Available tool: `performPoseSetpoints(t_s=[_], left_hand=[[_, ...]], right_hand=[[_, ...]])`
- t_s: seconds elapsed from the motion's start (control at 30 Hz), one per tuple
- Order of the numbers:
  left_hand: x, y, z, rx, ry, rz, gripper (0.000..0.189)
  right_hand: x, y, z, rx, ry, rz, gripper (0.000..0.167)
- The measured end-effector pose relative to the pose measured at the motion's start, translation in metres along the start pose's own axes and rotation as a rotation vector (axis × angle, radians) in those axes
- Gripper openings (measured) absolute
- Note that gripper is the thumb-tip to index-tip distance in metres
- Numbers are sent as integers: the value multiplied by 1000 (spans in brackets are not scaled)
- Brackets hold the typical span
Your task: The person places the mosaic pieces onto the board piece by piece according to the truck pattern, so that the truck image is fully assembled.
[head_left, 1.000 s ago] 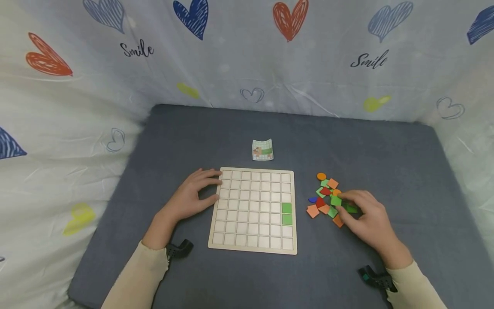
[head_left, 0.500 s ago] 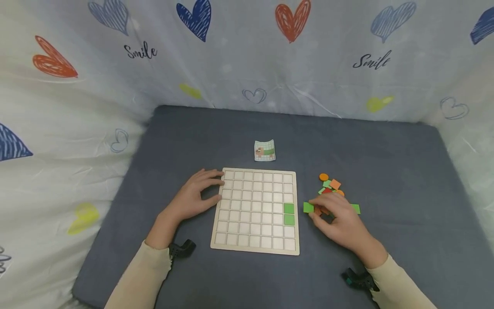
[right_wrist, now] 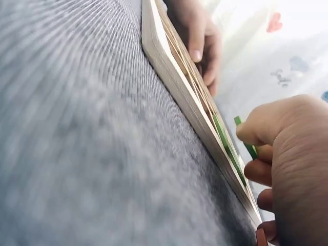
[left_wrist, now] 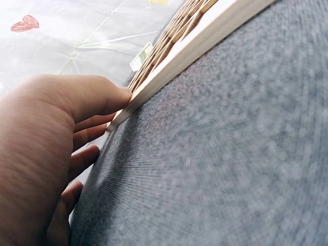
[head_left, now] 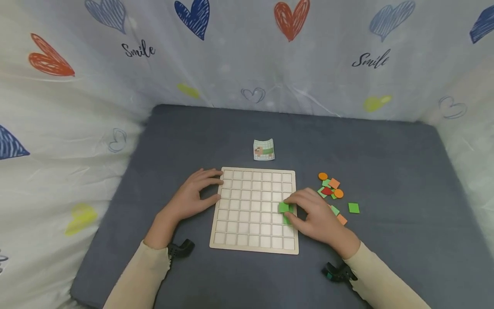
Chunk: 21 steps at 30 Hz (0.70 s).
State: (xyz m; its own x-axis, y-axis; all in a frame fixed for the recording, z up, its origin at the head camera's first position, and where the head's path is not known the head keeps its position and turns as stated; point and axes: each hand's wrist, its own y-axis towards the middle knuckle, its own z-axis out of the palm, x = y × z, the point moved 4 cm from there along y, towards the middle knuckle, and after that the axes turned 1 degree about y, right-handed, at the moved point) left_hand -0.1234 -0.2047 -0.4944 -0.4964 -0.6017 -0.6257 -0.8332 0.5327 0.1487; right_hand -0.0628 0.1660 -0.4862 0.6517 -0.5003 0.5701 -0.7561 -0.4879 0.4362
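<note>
My right hand (head_left: 319, 218) pinches a green square tile (head_left: 283, 207) between thumb and fingers, above the right side of the wooden grid board (head_left: 247, 219). In the right wrist view the held tile (right_wrist: 251, 148) is tilted and apart from the board. Green tiles (right_wrist: 225, 139) lie in the grid just under it, partly covered by the hand in the head view. My left hand (head_left: 192, 194) rests at the board's left edge. Its thumb (left_wrist: 110, 96) and some fingertips touch the frame in the left wrist view.
Right of the board lies a loose pile of orange, green and red pieces (head_left: 333, 184), partly hidden by my right hand. One green square (head_left: 353, 208) sits apart to its right. Behind the board stands a small picture card (head_left: 264, 150) on the grey surface (head_left: 247, 274).
My right hand has carried the green tile leftward from the pile to over the board's right columns. My left hand stays at the left edge.
</note>
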Motion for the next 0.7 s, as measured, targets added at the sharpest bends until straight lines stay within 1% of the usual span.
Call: performPoseSetpoints(t_s=[0.23, 0.47, 0.7], left_hand=[[0, 1, 2, -4, 4, 7, 43], [-1, 1, 1, -7, -4, 2, 43], [2, 2, 3, -18, 13, 14, 43]], right_hand=[[-3, 6, 7, 21, -7, -28, 24], [-4, 10, 9, 42, -6, -7, 23], [-3, 11, 10, 49, -3, 9, 23]])
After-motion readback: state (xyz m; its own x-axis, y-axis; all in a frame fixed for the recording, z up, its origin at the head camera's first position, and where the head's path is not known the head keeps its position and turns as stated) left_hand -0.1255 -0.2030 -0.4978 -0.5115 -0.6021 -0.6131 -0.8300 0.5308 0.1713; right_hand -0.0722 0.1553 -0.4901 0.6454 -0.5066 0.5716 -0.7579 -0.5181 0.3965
